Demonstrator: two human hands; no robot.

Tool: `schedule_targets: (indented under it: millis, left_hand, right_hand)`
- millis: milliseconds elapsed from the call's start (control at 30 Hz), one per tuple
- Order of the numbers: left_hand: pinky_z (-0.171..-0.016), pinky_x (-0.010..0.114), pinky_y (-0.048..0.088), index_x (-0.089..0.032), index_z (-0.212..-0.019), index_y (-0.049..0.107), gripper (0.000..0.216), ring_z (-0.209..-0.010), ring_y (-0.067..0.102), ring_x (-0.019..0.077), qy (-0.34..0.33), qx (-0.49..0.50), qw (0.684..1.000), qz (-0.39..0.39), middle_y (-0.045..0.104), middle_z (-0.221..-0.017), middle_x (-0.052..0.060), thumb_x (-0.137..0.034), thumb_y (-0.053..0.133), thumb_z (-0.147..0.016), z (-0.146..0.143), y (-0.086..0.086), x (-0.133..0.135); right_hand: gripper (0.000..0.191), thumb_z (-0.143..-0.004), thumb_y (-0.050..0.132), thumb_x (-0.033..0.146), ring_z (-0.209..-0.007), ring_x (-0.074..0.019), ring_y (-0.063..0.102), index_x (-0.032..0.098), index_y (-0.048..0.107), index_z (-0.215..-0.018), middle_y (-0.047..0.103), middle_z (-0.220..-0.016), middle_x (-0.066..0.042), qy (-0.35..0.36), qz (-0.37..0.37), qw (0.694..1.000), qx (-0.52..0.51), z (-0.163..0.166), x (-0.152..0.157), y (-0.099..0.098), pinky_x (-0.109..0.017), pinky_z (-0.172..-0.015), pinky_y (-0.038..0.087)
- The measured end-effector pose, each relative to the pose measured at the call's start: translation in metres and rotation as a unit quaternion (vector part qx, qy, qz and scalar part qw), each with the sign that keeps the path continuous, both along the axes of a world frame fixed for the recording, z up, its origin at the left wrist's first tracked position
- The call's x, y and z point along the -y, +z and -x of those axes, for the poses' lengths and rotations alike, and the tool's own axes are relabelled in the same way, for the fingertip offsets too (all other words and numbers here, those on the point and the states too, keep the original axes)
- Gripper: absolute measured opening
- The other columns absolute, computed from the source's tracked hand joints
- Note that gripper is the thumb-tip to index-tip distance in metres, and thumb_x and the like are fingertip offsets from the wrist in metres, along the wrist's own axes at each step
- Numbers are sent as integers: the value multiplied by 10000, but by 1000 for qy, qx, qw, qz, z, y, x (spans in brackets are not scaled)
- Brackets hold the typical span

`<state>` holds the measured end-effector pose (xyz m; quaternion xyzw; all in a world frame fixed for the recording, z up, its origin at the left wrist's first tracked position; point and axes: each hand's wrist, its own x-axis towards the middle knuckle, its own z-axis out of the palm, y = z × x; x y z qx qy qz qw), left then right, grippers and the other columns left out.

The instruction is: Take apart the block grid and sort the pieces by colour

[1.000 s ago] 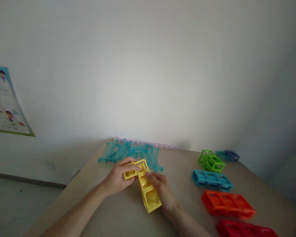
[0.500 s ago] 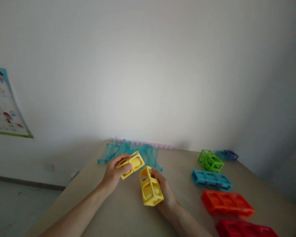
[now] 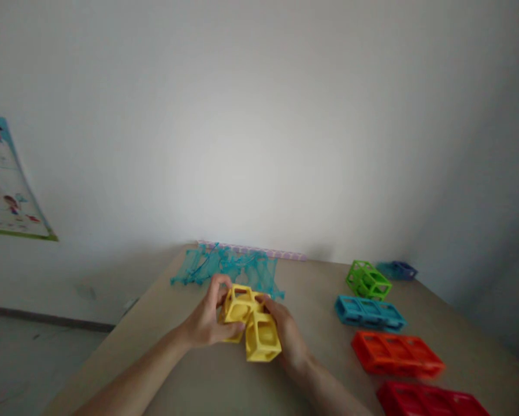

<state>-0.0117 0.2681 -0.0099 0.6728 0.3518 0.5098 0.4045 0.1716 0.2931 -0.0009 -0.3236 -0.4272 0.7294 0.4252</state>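
Two yellow open-frame blocks meet above the tan table. My left hand is closed round the smaller yellow block, thumb under it and fingers over its top. My right hand grips the larger yellow block from the right side. The two blocks touch, the smaller one sitting against the top left of the larger one. Both forearms reach in from the bottom edge.
A pile of clear teal plastic pieces lies just beyond my hands, with a pale strip along the wall. To the right lie a green block, a dark blue block, a blue block, an orange block and a red block.
The yellow pieces were joined on the table, then pulled apart and lifted. Now my left hand has brought the smaller block back against the larger one in my right hand.
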Motion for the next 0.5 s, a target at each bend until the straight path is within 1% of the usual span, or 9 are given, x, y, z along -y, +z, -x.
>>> schedule_targets:
  millis: [33, 67, 100, 133, 200, 267, 333, 433, 500]
  left_hand:
    - [-810, 313, 481, -279, -1240, 258, 728, -947, 607, 208, -1, -4, 1000, -2, 591, -1116, 75, -234, 745, -701, 0, 0, 1]
    - [-811, 313, 480, -280, -1275, 255, 761, -947, 602, 209, -2, -17, 1000, -6, 586, -1121, 80, -232, 746, -696, 0, 0, 2]
    - [-811, 308, 477, -272, -1290, 291, 751, -945, 595, 208, -1, -35, 999, -9, 583, -1119, 81, -232, 745, -694, 0, -1, 2]
    - [-801, 296, 474, -258, -1273, 359, 691, -927, 590, 201, 3, -51, 999, -12, 583, -1099, 76, -234, 740, -697, 1, -1, 2]
    - [-742, 263, 469, -232, -1179, 478, 523, -852, 581, 174, 27, -56, 998, -16, 584, -1019, 56, -244, 720, -715, 2, 0, 1]
    - [-690, 248, 464, -228, -1141, 501, 460, -801, 575, 162, 60, -29, 998, -18, 577, -955, 41, -251, 705, -730, 4, 2, -1]
    - [-736, 270, 468, -223, -1121, 526, 430, -869, 583, 186, 69, -29, 996, -39, 571, -991, 56, -254, 703, -731, 5, 5, -3]
    - [-866, 317, 445, -193, -997, 619, 306, -1024, 556, 237, 31, -99, 990, -91, 542, -1109, 97, -266, 715, -716, 4, 8, -4]
    - [-900, 323, 430, -180, -937, 642, 261, -1056, 545, 244, 15, -138, 985, -102, 532, -1137, 106, -281, 724, -710, 2, 6, -4]
  right_hand:
    - [326, -772, 611, 425, -585, -161, 603, 135, 665, -910, 687, -751, -54, 24, -13, 1000, -11, -2, 1, 2, -253, -570, 459]
    - [305, -768, 614, 390, -597, -160, 606, 136, 664, -930, 688, -765, -54, 45, -27, 998, -21, -3, 2, 3, -251, -577, 459]
    - [287, -763, 618, 354, -610, -158, 608, 138, 660, -948, 687, -780, -52, 60, -42, 997, -28, -5, 3, 4, -247, -584, 458]
    - [271, -758, 621, 320, -621, -152, 608, 138, 657, -956, 685, -789, -50, 71, -55, 995, -31, -6, 4, 4, -240, -589, 454]
    - [239, -747, 628, 276, -630, -139, 602, 135, 653, -939, 674, -777, -41, 79, -68, 994, -35, -7, 5, 1, -222, -588, 442]
    - [221, -731, 648, 248, -637, -133, 603, 137, 648, -922, 665, -764, -31, 81, -58, 994, -42, -6, 5, -2, -216, -595, 439]
    - [234, -742, 664, 258, -646, -142, 618, 137, 646, -943, 671, -767, -35, 85, -42, 994, -49, -4, 5, -4, -234, -621, 456]
    - [299, -797, 658, 346, -652, -165, 643, 124, 649, -998, 692, -786, -65, 89, -38, 994, -49, -2, 6, 0, -274, -648, 481]
    - [350, -801, 662, 410, -636, -175, 649, 111, 664, -982, 698, -776, -80, 85, -44, 995, -34, -2, 6, 5, -282, -629, 486]
